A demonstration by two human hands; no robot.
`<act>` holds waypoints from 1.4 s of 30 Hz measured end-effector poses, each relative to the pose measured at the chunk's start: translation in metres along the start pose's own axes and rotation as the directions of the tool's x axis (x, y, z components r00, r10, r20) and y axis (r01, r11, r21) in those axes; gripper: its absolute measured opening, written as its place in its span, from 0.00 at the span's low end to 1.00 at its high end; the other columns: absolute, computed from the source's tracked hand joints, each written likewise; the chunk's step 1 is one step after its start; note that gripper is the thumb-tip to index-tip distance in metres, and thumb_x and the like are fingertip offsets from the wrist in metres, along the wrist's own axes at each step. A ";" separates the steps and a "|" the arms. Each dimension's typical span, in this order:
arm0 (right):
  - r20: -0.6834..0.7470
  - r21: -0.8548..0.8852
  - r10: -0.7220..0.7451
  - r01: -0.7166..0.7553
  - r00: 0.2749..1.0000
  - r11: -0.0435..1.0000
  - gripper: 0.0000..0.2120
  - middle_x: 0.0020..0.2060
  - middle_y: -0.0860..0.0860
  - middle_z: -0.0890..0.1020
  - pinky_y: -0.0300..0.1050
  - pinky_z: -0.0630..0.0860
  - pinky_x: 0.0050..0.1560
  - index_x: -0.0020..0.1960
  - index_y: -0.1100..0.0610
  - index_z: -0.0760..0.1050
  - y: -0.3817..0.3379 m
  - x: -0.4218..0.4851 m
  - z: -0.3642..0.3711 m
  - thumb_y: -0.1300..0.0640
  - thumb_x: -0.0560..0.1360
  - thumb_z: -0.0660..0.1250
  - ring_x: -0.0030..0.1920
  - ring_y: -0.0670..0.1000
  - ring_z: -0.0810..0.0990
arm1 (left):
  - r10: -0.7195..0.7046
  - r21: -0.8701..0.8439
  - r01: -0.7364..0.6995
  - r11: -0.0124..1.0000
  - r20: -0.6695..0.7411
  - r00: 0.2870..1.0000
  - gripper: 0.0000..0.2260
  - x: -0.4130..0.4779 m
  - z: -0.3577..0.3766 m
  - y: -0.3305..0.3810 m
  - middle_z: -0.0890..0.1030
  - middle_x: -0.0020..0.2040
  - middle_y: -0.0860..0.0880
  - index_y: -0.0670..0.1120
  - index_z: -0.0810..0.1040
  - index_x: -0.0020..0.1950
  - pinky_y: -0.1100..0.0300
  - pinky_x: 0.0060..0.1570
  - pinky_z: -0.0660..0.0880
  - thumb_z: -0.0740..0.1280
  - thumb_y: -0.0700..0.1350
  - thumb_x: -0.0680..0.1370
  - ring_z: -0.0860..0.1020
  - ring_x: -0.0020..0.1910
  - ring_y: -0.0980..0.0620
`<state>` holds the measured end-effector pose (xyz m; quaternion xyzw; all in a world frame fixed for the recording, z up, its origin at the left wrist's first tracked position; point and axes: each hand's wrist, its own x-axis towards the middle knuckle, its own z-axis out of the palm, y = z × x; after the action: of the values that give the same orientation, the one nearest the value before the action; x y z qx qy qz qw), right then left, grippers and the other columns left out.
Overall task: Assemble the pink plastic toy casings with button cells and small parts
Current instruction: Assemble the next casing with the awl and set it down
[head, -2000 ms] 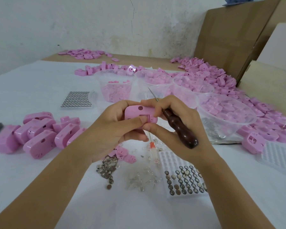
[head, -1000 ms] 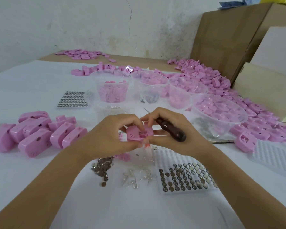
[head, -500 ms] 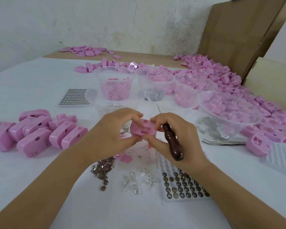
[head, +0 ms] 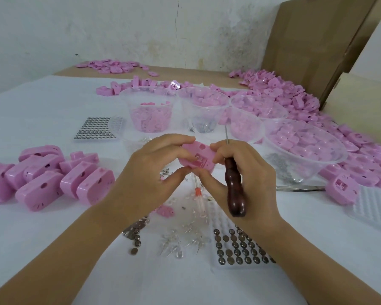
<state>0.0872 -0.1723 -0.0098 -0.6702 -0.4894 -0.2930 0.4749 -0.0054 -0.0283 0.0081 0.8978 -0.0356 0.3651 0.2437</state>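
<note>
Head view: the left hand (head: pixel 154 170) grip pinches 1 pink casing (head: pixel 198 158) between thumb and fingers, above the middle of the desk (head: pixel 42 249), recessed side up. Right hand (head: pixel 251 170) grip: thumb and fingertips touch the casing's right end, and the other fingers curl round a wooden-handled tool (head: pixel 235 190) whose metal shaft points toward the far edge. Below the hands, toward the near edge, lie a tray of button cells (head: pixel 240 252), loose button cells (head: pixel 134 234) and clear small parts (head: pixel 183 238). Closed pink casings (head: pixel 48 175) cluster toward the left edge. Clear tubs (head: pixel 150 111) of pink parts stand toward the far edge.
</note>
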 end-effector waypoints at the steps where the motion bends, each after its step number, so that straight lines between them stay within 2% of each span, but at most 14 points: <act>1: -0.005 0.001 -0.001 0.001 1.000 1.000 0.11 0.39 0.55 0.80 0.41 0.75 0.39 0.41 0.64 0.75 -0.001 0.000 0.000 0.61 0.67 0.76 0.39 0.54 0.78 | 0.005 -0.002 -0.005 1.000 -0.008 1.000 0.07 0.000 0.000 0.001 0.77 0.56 0.52 0.41 0.82 0.47 0.76 0.60 0.63 0.72 0.36 0.70 0.73 0.56 0.60; 4: -0.016 0.000 0.005 -0.005 1.000 1.000 0.12 0.40 0.55 0.80 0.37 0.74 0.40 0.41 0.64 0.75 -0.002 0.001 -0.002 0.60 0.67 0.76 0.41 0.51 0.77 | 0.009 -0.050 -0.011 0.999 -0.043 0.999 0.11 0.000 0.001 0.000 0.76 0.57 0.53 0.41 0.79 0.50 0.73 0.59 0.66 0.72 0.41 0.69 0.73 0.57 0.60; 7: -0.016 0.024 -0.007 0.007 1.000 1.000 0.12 0.42 0.54 0.81 0.39 0.76 0.41 0.41 0.64 0.75 -0.004 0.003 -0.004 0.60 0.66 0.76 0.43 0.50 0.79 | -0.067 -0.259 0.061 0.964 -0.014 0.998 0.19 0.000 0.000 0.000 0.73 0.62 0.55 0.51 0.73 0.56 0.69 0.58 0.71 0.72 0.50 0.68 0.74 0.59 0.60; 9: 0.002 0.071 -0.033 0.033 0.999 0.997 0.12 0.44 0.52 0.80 0.39 0.77 0.43 0.41 0.65 0.74 -0.005 0.005 -0.007 0.59 0.68 0.75 0.46 0.49 0.80 | -0.096 -0.355 0.097 0.930 0.022 0.995 0.20 0.001 -0.002 0.000 0.73 0.62 0.56 0.55 0.71 0.57 0.68 0.57 0.72 0.70 0.53 0.67 0.75 0.59 0.61; 13: 0.098 0.264 0.031 -0.056 0.995 0.963 0.12 0.48 0.53 0.80 0.50 0.80 0.46 0.44 0.62 0.73 -0.004 0.008 -0.017 0.57 0.69 0.73 0.51 0.50 0.81 | -0.076 -0.477 0.113 0.872 0.096 0.992 0.15 0.001 -0.004 -0.001 0.78 0.53 0.58 0.57 0.76 0.52 0.57 0.53 0.78 0.72 0.51 0.67 0.79 0.54 0.51; 16: 0.155 0.338 0.078 -0.127 0.985 0.933 0.12 0.49 0.51 0.81 0.50 0.80 0.50 0.45 0.56 0.71 -0.004 0.010 -0.022 0.55 0.69 0.72 0.54 0.48 0.81 | -0.048 -0.495 0.095 0.864 0.108 0.993 0.12 0.001 -0.004 0.000 0.77 0.49 0.57 0.57 0.77 0.48 0.54 0.50 0.79 0.73 0.49 0.67 0.80 0.51 0.47; 21: 0.179 0.418 0.095 -0.163 0.979 0.894 0.15 0.49 0.49 0.80 0.38 0.79 0.49 0.45 0.57 0.71 -0.006 0.011 -0.023 0.58 0.67 0.76 0.52 0.44 0.82 | -0.041 -0.509 0.115 0.853 0.155 0.987 0.10 0.001 -0.006 0.001 0.76 0.45 0.56 0.56 0.77 0.45 0.62 0.46 0.77 0.73 0.51 0.66 0.78 0.45 0.52; 23: 0.196 0.452 0.086 -0.167 0.977 0.876 0.14 0.48 0.49 0.81 0.36 0.78 0.48 0.44 0.58 0.72 -0.006 0.011 -0.023 0.59 0.66 0.77 0.51 0.43 0.82 | -0.038 -0.510 0.130 0.850 0.187 0.982 0.10 0.001 -0.007 0.001 0.75 0.44 0.57 0.55 0.76 0.44 0.64 0.45 0.74 0.73 0.51 0.65 0.77 0.43 0.55; 30: 0.255 0.539 0.123 -0.247 0.959 0.806 0.13 0.46 0.49 0.82 0.37 0.78 0.49 0.43 0.57 0.71 -0.009 0.011 -0.025 0.61 0.66 0.75 0.52 0.45 0.82 | 0.000 -0.587 0.144 0.797 0.237 0.971 0.10 0.000 -0.009 0.003 0.73 0.42 0.55 0.53 0.76 0.43 0.68 0.41 0.72 0.73 0.47 0.65 0.75 0.40 0.57; 38: 0.312 0.588 0.150 -0.314 0.938 0.745 0.14 0.48 0.51 0.81 0.39 0.77 0.50 0.45 0.57 0.72 -0.007 0.012 -0.024 0.64 0.66 0.75 0.54 0.50 0.81 | 0.017 -0.594 0.148 0.791 0.262 0.965 0.10 0.000 -0.008 0.003 0.72 0.43 0.56 0.56 0.74 0.42 0.68 0.39 0.71 0.73 0.47 0.66 0.74 0.39 0.57; 40: 0.340 0.602 0.167 -0.351 0.925 0.717 0.11 0.48 0.51 0.81 0.39 0.77 0.51 0.45 0.57 0.73 -0.007 0.012 -0.026 0.62 0.67 0.74 0.54 0.51 0.81 | 0.011 -0.601 0.149 0.786 0.254 0.967 0.10 0.000 -0.008 0.003 0.73 0.43 0.56 0.54 0.75 0.43 0.68 0.40 0.72 0.73 0.47 0.66 0.75 0.40 0.56; 42: 0.341 0.615 0.229 -0.401 0.911 0.679 0.07 0.47 0.51 0.82 0.41 0.78 0.51 0.44 0.55 0.76 -0.009 0.012 -0.026 0.55 0.69 0.72 0.53 0.52 0.82 | 0.007 -0.607 0.148 0.781 0.246 0.969 0.11 0.000 -0.008 0.002 0.73 0.43 0.57 0.53 0.75 0.44 0.67 0.41 0.72 0.74 0.46 0.66 0.76 0.42 0.57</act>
<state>0.0847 -0.1910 0.0137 -0.5570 -0.4906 0.0727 0.6661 -0.0112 -0.0269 0.0138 0.8048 -0.1482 0.2150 0.5330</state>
